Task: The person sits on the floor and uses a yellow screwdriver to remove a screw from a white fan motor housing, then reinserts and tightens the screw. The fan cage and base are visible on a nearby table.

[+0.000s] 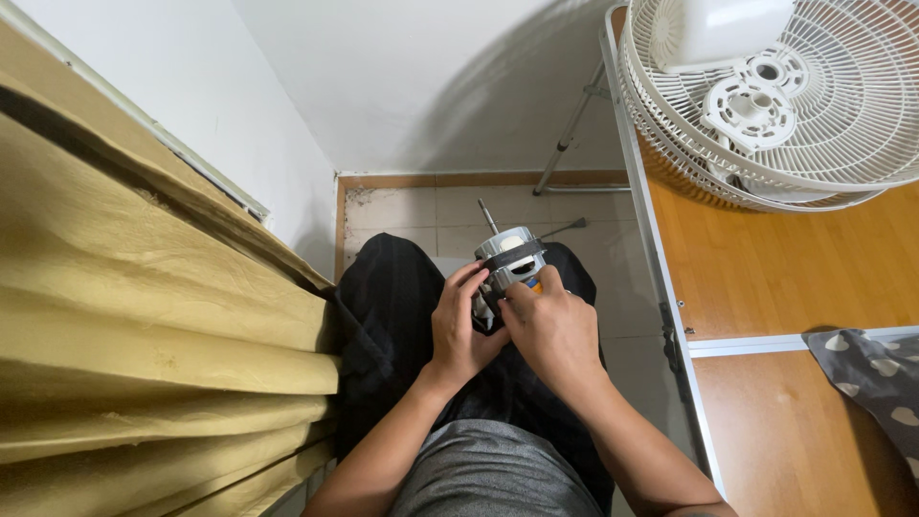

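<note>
A small fan motor (507, 263) is being held over the lap, clear of the desk (766, 278); left hand (461, 330) and right hand (555, 330) are being clamped around its body, shaft upward; fan grilles (766, 115) are lying dismantled at the desk's far corner, so disassembly is judged largely done; motor work is judged outstanding.

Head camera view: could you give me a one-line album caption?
Both hands grip a small motor over the lap, fan grilles on the wooden table alongside.
</note>
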{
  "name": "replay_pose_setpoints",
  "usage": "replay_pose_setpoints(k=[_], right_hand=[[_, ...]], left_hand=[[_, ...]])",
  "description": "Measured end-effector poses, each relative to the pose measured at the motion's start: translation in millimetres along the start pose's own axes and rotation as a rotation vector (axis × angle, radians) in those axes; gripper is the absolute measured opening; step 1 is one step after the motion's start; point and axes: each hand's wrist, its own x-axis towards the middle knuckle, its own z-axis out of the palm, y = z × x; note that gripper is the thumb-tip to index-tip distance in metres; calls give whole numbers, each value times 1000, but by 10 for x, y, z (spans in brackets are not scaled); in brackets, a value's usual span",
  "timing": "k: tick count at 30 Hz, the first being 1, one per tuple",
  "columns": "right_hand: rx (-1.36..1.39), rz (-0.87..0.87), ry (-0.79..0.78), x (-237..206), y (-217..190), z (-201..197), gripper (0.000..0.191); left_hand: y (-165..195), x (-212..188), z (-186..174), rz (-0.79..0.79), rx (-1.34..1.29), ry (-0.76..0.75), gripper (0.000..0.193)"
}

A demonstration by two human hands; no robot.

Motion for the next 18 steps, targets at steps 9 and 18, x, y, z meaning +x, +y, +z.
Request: replay_pose_setpoints(k=[9, 18], right_hand=[[-18, -18, 37, -17, 1, 59, 12], [-8, -8, 27, -11, -11, 23, 14]], left_hand=[[12, 26, -35, 1, -16, -19, 81], [-9, -4, -16, -11, -15, -15, 79]])
